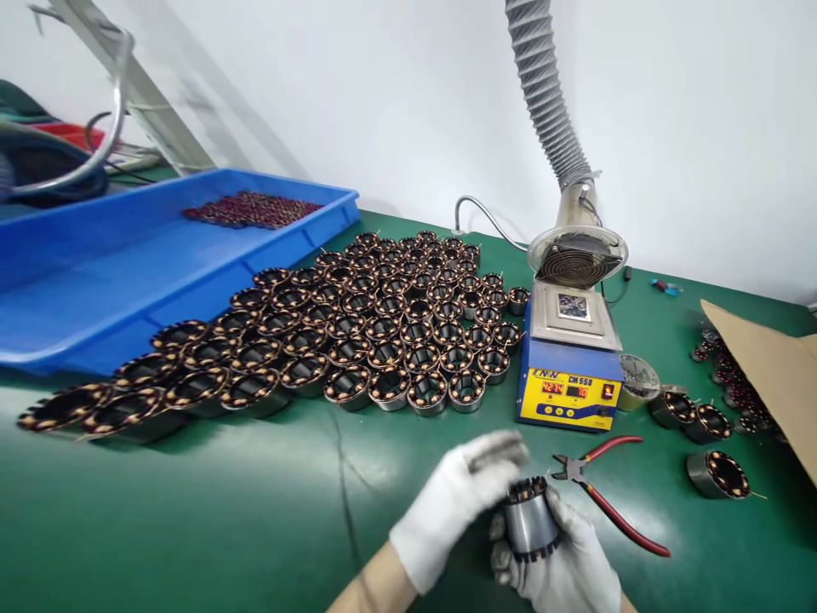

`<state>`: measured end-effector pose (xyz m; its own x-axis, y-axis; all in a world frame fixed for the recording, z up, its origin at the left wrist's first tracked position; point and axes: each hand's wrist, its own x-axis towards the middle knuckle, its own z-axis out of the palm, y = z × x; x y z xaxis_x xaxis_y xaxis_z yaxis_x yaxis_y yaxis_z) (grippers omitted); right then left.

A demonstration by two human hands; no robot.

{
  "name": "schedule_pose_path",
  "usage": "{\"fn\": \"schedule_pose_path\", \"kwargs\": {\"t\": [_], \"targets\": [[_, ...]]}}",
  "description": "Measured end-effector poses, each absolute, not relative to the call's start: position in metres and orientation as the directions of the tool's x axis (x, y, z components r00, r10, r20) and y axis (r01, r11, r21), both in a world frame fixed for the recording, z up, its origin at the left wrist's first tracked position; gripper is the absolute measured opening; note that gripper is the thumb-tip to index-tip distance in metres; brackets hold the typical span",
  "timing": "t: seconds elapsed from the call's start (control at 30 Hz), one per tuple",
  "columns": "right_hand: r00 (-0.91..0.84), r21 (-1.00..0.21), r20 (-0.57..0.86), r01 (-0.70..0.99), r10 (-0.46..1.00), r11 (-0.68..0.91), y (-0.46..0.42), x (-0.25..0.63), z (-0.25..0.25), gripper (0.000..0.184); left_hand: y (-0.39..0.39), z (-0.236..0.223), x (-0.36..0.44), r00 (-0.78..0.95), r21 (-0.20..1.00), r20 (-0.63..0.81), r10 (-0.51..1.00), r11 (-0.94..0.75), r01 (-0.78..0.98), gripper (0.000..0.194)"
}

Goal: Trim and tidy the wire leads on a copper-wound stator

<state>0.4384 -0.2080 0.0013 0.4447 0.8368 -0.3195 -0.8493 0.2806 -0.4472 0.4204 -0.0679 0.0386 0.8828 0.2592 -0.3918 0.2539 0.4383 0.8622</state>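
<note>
My right hand (571,570), in a white glove, is closed around a motor stator (532,524), a steel ring with a black toothed rim at each end. It is held tilted close to the table's near side. Over the stator's upper left, my gloved left hand (456,489) reaches across with its fingers stretched out. Motion smears those fingertips, and I cannot tell whether they touch the rim. Just right of the stator lie red-handled diagonal cutters (578,468), jaws pointing left and handles apart.
Rows of stators (389,340) cover the table's middle left. A blue tray (95,255) stands behind them. A solder pot (568,358) sits under an extractor hose (552,94). To the right are a round container (638,379), several stators (718,474) and a cardboard box (766,366).
</note>
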Motion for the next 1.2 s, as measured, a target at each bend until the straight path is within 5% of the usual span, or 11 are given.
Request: {"fn": "schedule_pose_path", "kwargs": {"t": [0.1,0.23,0.37,0.5,0.6,0.67,0.87,1.2], "targets": [[0.603,-0.697,-0.269,-0.660,0.751,0.280,-0.206,0.435,-0.006,0.044,-0.070,0.035,0.419,0.856,0.885,-0.447,0.261,0.267,0.381,0.026],[0.881,-0.972,-0.193,-0.232,0.431,0.039,-0.205,0.426,-0.020,0.054,-0.052,0.034,0.418,0.822,0.903,-0.355,0.445,0.391,0.178,0.038],[0.956,-0.970,0.056,0.121,0.286,-0.212,-0.201,0.419,-0.030,0.045,-0.057,0.035,0.416,0.927,0.920,-0.321,0.194,0.295,0.257,0.055],[0.916,-0.843,0.248,0.364,0.314,-0.395,-0.198,0.421,-0.033,0.033,-0.083,0.023,0.419,0.904,0.859,-0.385,0.185,0.430,0.278,0.034],[0.900,-0.784,0.306,0.423,0.311,-0.454,-0.198,0.424,-0.033,0.033,-0.079,0.018,0.421,0.882,0.706,-0.365,0.297,0.707,0.054,0.035],[0.900,-0.767,0.317,0.429,0.298,-0.478,-0.199,0.424,-0.034,0.036,-0.066,0.021,0.420,0.862,0.674,-0.317,0.397,0.733,-0.090,0.039],[0.902,-0.764,0.306,0.424,0.305,-0.486,-0.203,0.423,-0.035,0.039,-0.052,0.025,0.419,0.880,0.866,-0.431,0.201,0.365,0.341,0.045],[0.916,-0.820,0.250,0.372,0.312,-0.435,-0.200,0.423,-0.027,0.033,-0.074,0.024,0.427,0.849,0.903,-0.407,0.336,0.287,0.319,0.010]]}}
